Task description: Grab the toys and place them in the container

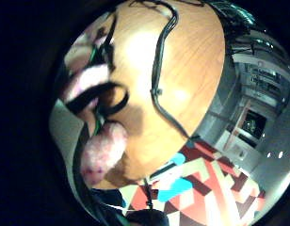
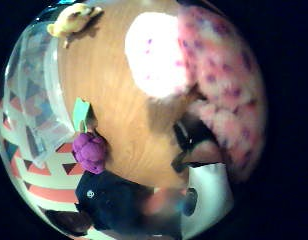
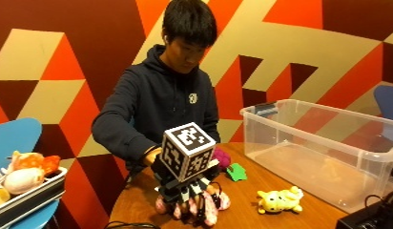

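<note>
My gloved right hand reaches down onto a pink plush toy with purple spots near the table's front edge, its fingers curled round the toy. The thumb side palm view shows that toy close against the palm. One of its pink limbs lies beside my strapped fingers. A yellow plush toy lies on the table to the right. A green toy and a purple toy lie near the person's body. The clear plastic container stands at the right.
The round wooden table carries a black cable and a black box at its right front corner. A tray of plush toys rests on a blue chair at the left.
</note>
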